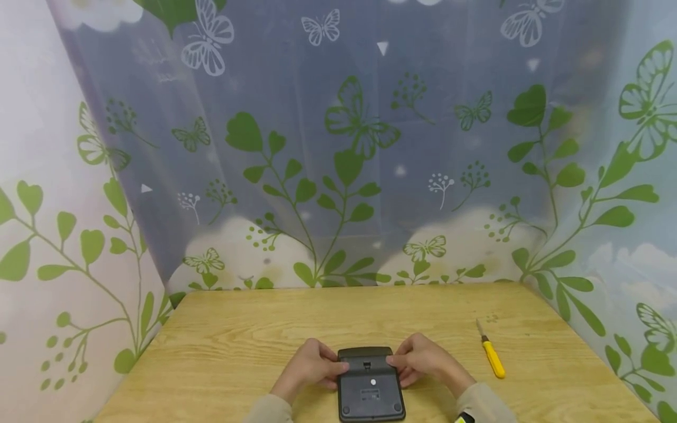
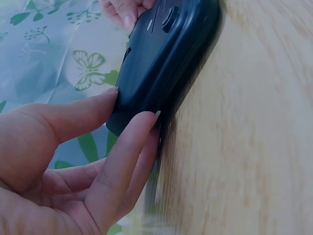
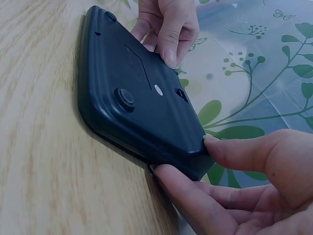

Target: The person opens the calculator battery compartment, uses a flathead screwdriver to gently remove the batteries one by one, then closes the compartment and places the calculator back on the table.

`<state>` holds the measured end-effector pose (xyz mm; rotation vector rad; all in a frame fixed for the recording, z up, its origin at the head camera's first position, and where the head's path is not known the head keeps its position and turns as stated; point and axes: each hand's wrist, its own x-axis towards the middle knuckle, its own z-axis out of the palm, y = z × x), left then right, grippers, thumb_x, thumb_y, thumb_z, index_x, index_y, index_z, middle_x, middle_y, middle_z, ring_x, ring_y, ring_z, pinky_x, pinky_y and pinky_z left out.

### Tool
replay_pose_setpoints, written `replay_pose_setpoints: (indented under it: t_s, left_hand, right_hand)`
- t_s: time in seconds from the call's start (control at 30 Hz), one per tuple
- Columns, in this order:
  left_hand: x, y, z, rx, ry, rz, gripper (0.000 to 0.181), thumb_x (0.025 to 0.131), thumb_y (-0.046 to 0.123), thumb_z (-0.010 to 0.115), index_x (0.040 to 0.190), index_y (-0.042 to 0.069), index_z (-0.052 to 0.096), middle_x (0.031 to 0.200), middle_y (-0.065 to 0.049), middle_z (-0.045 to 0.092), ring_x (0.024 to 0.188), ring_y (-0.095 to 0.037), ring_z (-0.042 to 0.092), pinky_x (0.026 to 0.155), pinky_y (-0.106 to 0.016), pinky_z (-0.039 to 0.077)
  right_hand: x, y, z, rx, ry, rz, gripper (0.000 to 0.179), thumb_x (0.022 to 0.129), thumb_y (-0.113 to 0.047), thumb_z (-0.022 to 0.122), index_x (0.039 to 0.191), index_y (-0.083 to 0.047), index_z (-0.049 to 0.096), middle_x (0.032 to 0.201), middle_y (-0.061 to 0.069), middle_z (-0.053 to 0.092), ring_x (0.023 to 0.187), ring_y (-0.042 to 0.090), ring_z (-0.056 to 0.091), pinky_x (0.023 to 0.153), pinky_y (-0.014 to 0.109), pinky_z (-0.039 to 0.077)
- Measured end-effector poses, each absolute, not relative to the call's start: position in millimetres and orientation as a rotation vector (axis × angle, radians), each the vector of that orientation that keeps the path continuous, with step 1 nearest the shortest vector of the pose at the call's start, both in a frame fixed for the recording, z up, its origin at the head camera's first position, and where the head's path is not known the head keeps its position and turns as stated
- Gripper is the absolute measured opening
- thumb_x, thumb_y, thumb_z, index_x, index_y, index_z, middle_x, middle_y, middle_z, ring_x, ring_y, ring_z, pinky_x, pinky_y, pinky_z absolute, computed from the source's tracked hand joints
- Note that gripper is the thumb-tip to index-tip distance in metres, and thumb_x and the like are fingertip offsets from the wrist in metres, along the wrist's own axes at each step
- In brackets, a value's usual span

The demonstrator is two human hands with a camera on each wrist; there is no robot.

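A black desk calculator (image 1: 372, 390) is held with its underside up, showing round rubber feet, a small white sticker and a latch slot near the far end. On its left edge, my left hand (image 1: 315, 365) pinches it, thumb on the upturned underside and fingers below. My right hand (image 1: 421, 359) grips the opposite edge the same way. Both wrist views show the calculator (image 2: 161, 63) low over the wood, with thumb and fingertips on its rim; whether it touches the table is hard to tell. Its key side is hidden.
A screwdriver (image 1: 492, 354) with a yellow handle lies on the wooden table (image 1: 238, 329), to the right of my right hand, its tip pointing away. Behind the table and at both sides hangs a curtain (image 1: 296, 176) printed with leaves and butterflies.
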<state>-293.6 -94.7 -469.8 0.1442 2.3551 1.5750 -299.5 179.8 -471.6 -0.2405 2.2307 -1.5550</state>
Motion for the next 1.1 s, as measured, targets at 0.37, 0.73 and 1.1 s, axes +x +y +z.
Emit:
replay_pose_setpoints:
  t_s: [0.37, 0.73, 1.1]
  left_hand:
    - [-295.4, -98.1, -473.2, 0.184, 2.295, 1.601, 0.065, 0.087, 0.009, 0.083, 0.142, -0.008, 0.051, 0.093, -0.014, 0.074, 0.07, -0.02, 0.075, 0.064, -0.035, 0.067]
    - [-295.3, -99.9, -474.1, 0.231, 2.283, 1.595, 0.049, 0.089, 0.008, 0.081, 0.134, 0.0, 0.065, 0.09, -0.014, 0.07, 0.066, -0.016, 0.071, 0.063, -0.034, 0.067]
    - [-295.5, -97.0, -474.9, 0.244, 2.294, 1.612, 0.04, 0.089, 0.005, 0.08, 0.128, 0.002, 0.07, 0.098, -0.017, 0.068, 0.073, -0.019, 0.072, 0.067, -0.037, 0.068]
  right_hand:
    - [-299.9, 178.7, -472.5, -0.196, 2.249, -1.543, 0.023, 0.098, -0.013, 0.071, 0.101, 0.01, 0.07, 0.08, 0.014, 0.073, 0.062, 0.015, 0.071, 0.061, 0.031, 0.066]
    - [-297.5, 177.1, -470.6, -0.192, 2.261, -1.536, 0.022, 0.097, -0.013, 0.071, 0.099, 0.009, 0.071, 0.078, 0.012, 0.073, 0.06, 0.013, 0.07, 0.06, 0.03, 0.066]
    - [-297.4, 178.9, -470.8, -0.19, 2.226, -1.579, 0.036, 0.097, -0.011, 0.071, 0.118, 0.017, 0.061, 0.082, 0.014, 0.074, 0.063, 0.014, 0.071, 0.06, 0.029, 0.066]
